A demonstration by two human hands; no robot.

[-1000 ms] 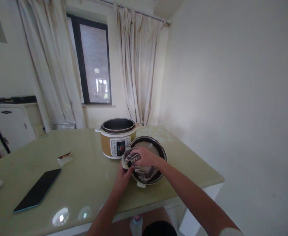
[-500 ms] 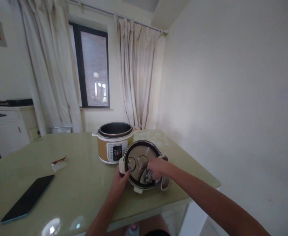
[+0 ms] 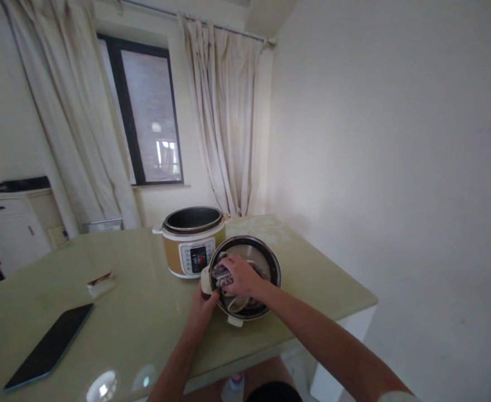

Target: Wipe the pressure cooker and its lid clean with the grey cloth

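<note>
A round pressure cooker lid point(image 3: 273, 251) is tilted up on the table's near side, its metal inner face and dark sealing ring turned toward me. My left hand point(image 3: 202, 304) grips the lid at its left edge, by the white handle point(image 3: 206, 280), thumb on the rim. Bunched under the fingers of my right hand point(image 3: 241, 276) is a greyish cloth point(image 3: 222, 274), pressed against the left part of the inner face. Some of the cloth trails across the lid below the hand. Just behind stands the lidless electric pressure cooker point(image 3: 172, 254), with a dark inner pot and a control panel.
On the pale green table point(image 3: 145, 329) a dark tablet point(image 3: 51, 346) lies at the left. A small white and brown packet point(image 3: 100, 282) is beyond it. A white wall point(image 3: 375, 167) rises along the right. Below the near edge shows a bottle point(image 3: 234, 386).
My right hand has carried the cloth leftward across the lid's inner face, from its right rim to its left part. My left hand keeps its hold. The view has shifted slightly right.
</note>
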